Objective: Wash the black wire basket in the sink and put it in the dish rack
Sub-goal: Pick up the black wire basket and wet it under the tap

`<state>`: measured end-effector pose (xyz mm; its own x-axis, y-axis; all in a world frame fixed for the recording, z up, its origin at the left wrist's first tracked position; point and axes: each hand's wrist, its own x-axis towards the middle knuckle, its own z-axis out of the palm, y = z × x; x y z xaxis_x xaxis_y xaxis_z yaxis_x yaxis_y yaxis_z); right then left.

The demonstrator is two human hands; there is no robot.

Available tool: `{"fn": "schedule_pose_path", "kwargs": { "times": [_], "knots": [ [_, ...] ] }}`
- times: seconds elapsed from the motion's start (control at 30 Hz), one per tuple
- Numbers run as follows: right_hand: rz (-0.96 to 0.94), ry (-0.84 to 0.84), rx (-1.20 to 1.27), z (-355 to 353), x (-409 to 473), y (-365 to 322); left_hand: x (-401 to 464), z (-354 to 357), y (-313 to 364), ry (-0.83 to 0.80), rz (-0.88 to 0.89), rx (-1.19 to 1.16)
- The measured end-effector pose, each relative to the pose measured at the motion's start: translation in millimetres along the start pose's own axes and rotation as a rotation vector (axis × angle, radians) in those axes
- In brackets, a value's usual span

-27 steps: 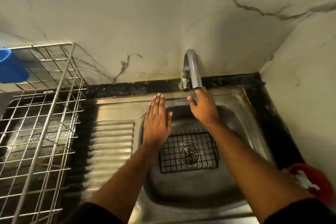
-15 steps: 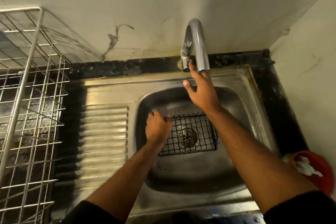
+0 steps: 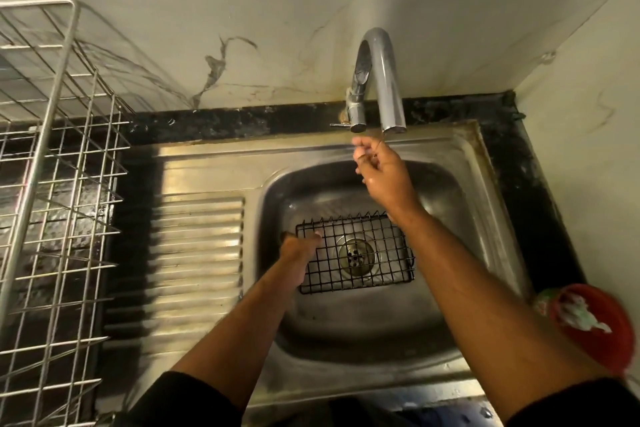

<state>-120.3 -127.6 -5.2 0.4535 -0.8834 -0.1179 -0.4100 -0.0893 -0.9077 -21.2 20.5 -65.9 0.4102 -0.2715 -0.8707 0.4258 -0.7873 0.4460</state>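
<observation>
the shallow black wire grid basket (image 3: 360, 253) lies flat on the bottom of the stainless steel sink (image 3: 460, 191), right over the drain, rim up. the silver wire dish rack (image 3: 55, 184) stands well apart on the left, past the ribbed drainboard.

Chrome faucet (image 3: 382, 80) at marble wall (image 3: 242, 10); red bowl (image 3: 602, 326) on black counter (image 3: 540, 191).

a: how many hands are there?
b: two. a left hand (image 3: 300, 248) and a right hand (image 3: 382, 170).
a: how many black wire baskets?
b: one black wire basket (image 3: 356, 253), in one sink (image 3: 346, 329).
a: how many taps?
b: one tap (image 3: 379, 80).
a: and racks?
b: one dish rack (image 3: 52, 184). there is one red bowl (image 3: 602, 326) too.
</observation>
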Motion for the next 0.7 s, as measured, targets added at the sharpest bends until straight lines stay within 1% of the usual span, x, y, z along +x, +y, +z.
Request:
{"fn": "schedule_pose_path", "kwargs": {
  "times": [0.07,0.1,0.17,0.27,0.3,0.37,0.4,0.47,0.6,0.67,0.7],
  "knots": [
    [0.295,0.011,0.353,4,-9,-8,-5,-2,-2,-0.038,-0.049,-0.128],
    [0.405,-0.006,0.496,4,-12,-12,-6,-3,-2,-0.044,-0.057,-0.154],
    [0.520,-0.029,0.661,-1,-14,-21,-8,-4,-3,-0.048,-0.023,-0.152],
    [0.601,0.041,0.841,-11,-9,-33,-21,-4,0,-0.066,0.104,-0.182],
    [0.629,0.047,0.867,-14,-7,-38,-28,-3,4,-0.081,0.156,-0.193],
    [0.648,-0.013,0.834,-18,-6,-48,-41,0,13,-0.131,0.257,-0.212],
    [0.626,-0.056,0.792,-20,-7,-54,-48,2,19,-0.163,0.296,-0.218],
    [0.534,-0.104,0.696,-24,-13,-64,-62,11,31,-0.207,0.378,-0.196],
    [0.317,-0.098,0.415,-39,-35,-76,-85,25,49,-0.203,0.540,-0.069],
    [0.221,-0.198,0.245,-49,-46,-79,-90,27,56,-0.209,0.576,-0.035],
    [0.182,-0.236,0.200,-53,-51,-80,-91,28,59,-0.227,0.577,-0.039]
  ]
}}
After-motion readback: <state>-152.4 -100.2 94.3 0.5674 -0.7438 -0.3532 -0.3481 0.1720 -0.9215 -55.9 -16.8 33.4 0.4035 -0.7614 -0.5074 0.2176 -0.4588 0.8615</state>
